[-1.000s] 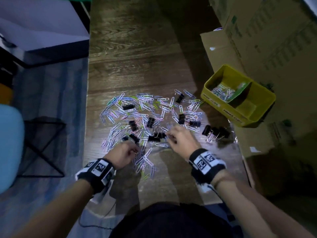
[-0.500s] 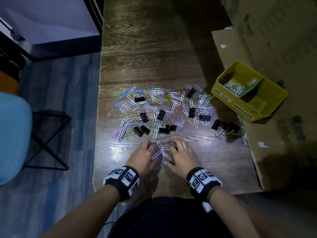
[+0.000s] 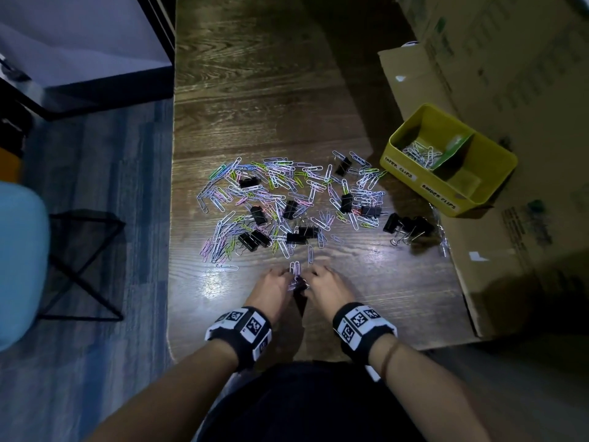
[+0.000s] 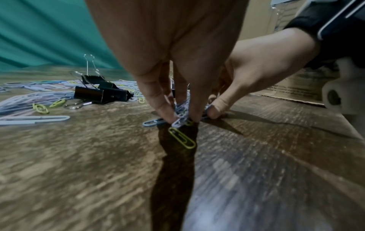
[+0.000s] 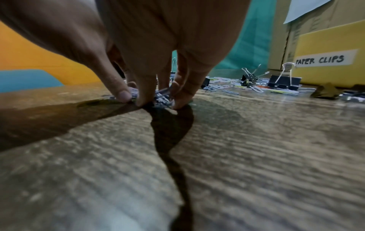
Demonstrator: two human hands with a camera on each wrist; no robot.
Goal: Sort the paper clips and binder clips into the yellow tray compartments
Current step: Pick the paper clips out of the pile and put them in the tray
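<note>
Coloured paper clips (image 3: pixel 287 199) lie scattered mid-table with black binder clips (image 3: pixel 408 226) among them and to their right. The yellow tray (image 3: pixel 414 183) stands at the right, labelled PAPER CLIPS (image 5: pixel 320 60) and BINDER CLIPS; its left compartment holds several paper clips (image 3: pixel 420 154). My left hand (image 3: pixel 280 282) and right hand (image 3: pixel 315 280) meet near the table's front edge, fingertips down. Both pinch one small bunch of paper clips (image 4: pixel 180 115) on the wood. A green paper clip (image 4: pixel 181 137) lies loose just in front of the bunch.
Flattened cardboard (image 3: pixel 497 256) lies under and beyond the tray at the right. The table's left edge (image 3: pixel 173 218) drops to blue floor, where a black wire stand (image 3: pixel 83 266) and a pale blue seat (image 3: pixel 19 263) are. A dark box (image 3: pixel 79 52) sits at the back left.
Both hands pulled back from the pile toward the front edge and closed in on each other, dragging a small bunch of paper clips along. The fingers now pinch that bunch.
</note>
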